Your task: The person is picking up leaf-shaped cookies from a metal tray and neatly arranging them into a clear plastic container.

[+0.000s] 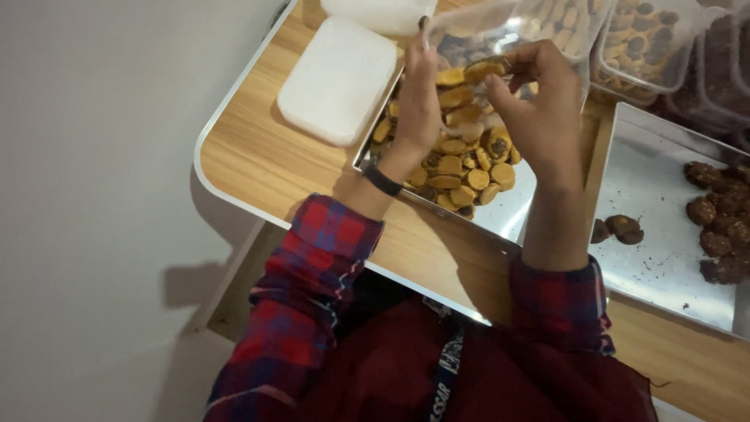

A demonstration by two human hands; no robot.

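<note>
A metal tray (508,212) on the wooden table holds a heap of yellow-brown cookies (461,168). My right hand (539,117) pinches one cookie (482,69) above the heap, right at the mouth of a clear plastic container (476,23). My left hand (418,94) is raised over the tray and grips the rim of that clear container, which is tilted over the cookies. Both sleeves are red and blue plaid; a dark band sits on the left wrist.
Two white lidded boxes (337,78) lie left of the tray. A second metal tray (664,242) at right carries dark brown cookies (719,219). Clear tubs of cookies (641,43) stand at the back. The table's rounded edge (215,184) is at left.
</note>
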